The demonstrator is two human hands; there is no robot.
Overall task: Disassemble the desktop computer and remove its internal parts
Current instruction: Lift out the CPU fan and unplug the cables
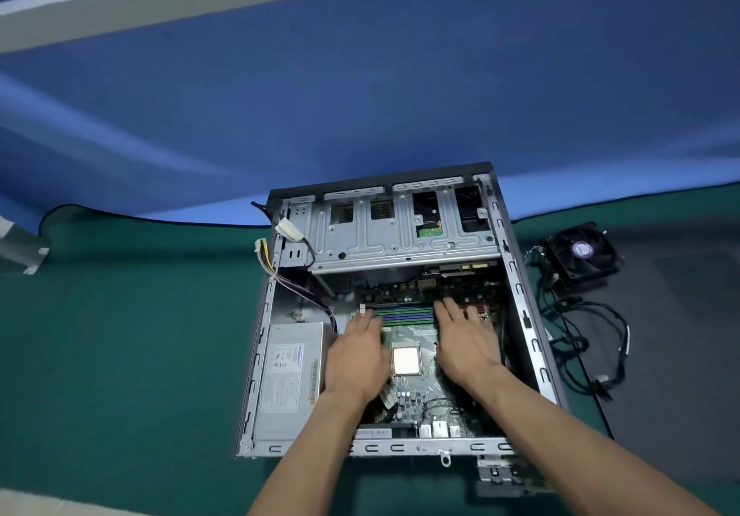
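Head view: an opened computer case (520, 295) lies on the green mat (120, 355) near its far edge, and both hands reach inside over the motherboard (412, 395). Left hand (356, 359) and right hand (466, 341) lie flat, fingers straight, at either end of the memory slots (404, 313) — gripping nothing. On the mat's right side, outside the case, a black fan (582, 255) sits among loose cables (580, 339).

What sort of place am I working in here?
Probably a repair or teardown bench: an opened grey metal desktop computer case lies on a green table mat, with a removed black cooling fan and loose black cables beside it.
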